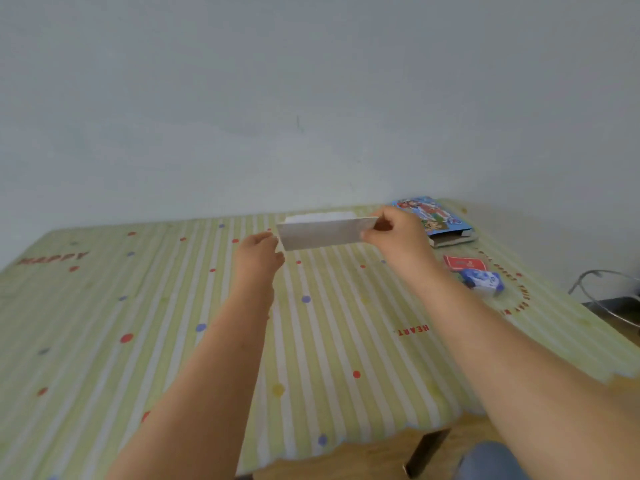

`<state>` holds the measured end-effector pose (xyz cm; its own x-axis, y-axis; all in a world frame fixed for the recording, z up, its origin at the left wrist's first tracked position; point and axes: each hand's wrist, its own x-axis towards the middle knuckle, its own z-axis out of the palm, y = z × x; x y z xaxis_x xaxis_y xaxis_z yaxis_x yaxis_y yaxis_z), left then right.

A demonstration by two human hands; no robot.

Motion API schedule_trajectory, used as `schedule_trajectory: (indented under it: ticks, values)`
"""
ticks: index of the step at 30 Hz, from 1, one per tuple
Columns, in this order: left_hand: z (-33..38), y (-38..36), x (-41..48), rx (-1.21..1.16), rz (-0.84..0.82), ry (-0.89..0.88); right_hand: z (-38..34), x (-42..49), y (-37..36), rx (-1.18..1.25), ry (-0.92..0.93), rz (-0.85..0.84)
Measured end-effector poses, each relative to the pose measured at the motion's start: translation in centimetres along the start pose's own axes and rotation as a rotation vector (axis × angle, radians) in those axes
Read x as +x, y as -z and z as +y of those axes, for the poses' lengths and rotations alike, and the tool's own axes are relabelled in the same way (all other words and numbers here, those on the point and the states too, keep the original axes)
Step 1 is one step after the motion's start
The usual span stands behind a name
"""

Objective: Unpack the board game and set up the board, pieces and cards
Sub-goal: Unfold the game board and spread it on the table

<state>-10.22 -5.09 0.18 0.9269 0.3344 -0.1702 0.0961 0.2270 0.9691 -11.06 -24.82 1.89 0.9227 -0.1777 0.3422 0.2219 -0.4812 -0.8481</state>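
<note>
- Head view, the board: you hold the folded board (325, 233) up off the table (138, 306), over its far middle. Its grey face is turned towards you and a white layer shows behind the top edge. Held out over open cloth like this, it looks ready to be spread flat there.
- Head view, your right hand (394, 230): thumb and fingers pinch the board's right end and seem to carry its weight. That probably leaves the other end free to swing open.
- Head view, your left hand (259, 251): its curled fingers sit right at the board's lower left corner. I cannot tell whether they grip the corner or only touch it, since the back of the hand hides them.
- Head view, the rest: the game box (433, 216) lies at the far right of the table. The red cards (464, 263) and a blue-and-white packet (481, 278) lie nearer you, just beside each other. All three sit aside, likely to keep the middle free for the board.
</note>
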Motion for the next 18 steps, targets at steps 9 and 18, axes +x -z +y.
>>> schedule_trajectory:
  ticks: [9,18]
  values:
    - [-2.2,5.8,2.7,-0.223,-0.092,0.262,1.1,-0.9,-5.9,0.008,0.067,-0.106]
    - [-2.6,6.7,4.3,-0.212,-0.061,0.334,2.6,-2.9,-8.4,-0.209,0.038,-0.345]
